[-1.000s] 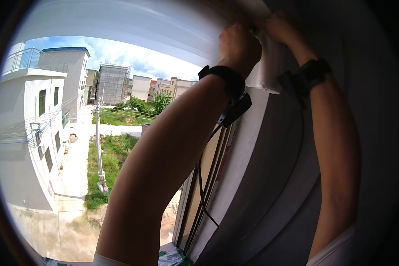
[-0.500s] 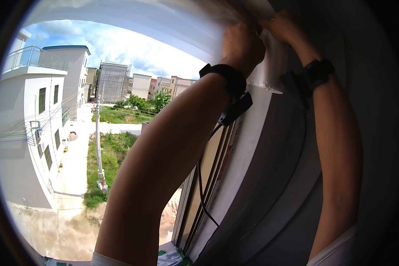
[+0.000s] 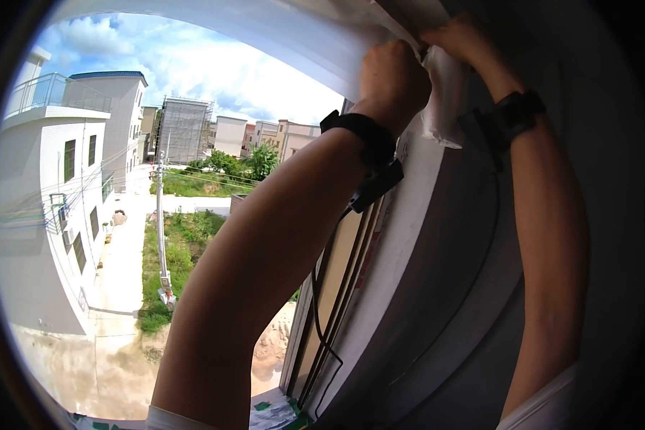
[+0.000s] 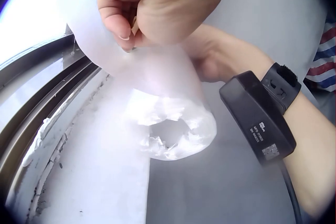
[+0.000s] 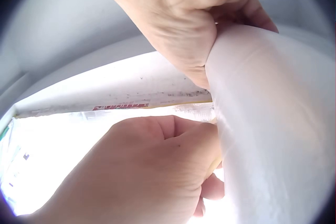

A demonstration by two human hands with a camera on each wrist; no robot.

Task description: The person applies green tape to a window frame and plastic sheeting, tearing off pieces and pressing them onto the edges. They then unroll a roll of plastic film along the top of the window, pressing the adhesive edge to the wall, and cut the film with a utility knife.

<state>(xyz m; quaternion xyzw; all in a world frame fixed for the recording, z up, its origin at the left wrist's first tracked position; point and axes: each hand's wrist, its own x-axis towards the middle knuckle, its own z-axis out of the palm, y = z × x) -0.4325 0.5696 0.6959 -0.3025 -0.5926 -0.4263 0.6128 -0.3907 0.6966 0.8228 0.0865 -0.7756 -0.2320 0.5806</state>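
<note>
Up at the top corner of the window, a roll of translucent white plastic film (image 3: 443, 107) hangs between my two raised hands. My left hand (image 3: 394, 77) has curled fingers; in the left wrist view its thumb and fingertips pinch the film's edge, with a thin tan strip (image 4: 135, 26) between them. The roll's hollow, crumpled end (image 4: 197, 137) faces that camera. My right hand (image 3: 466, 39) grips the roll from the other side; in the right wrist view its fingers go round the film (image 5: 273, 103) and are partly hidden behind it.
The window frame (image 3: 340, 287) runs down beside my left forearm, with a pale wall edge (image 3: 394, 258) to its right. Black cables (image 3: 315, 308) hang from the wrist cameras. Grey curtain-like folds (image 3: 437, 301) fill the right side. Outside stand buildings (image 3: 57, 179) and a pole (image 3: 160, 236).
Both hands have shifted slightly to the right, along with the film roll. The film sheet's lower edge across the window sits higher in view, showing more sky.
</note>
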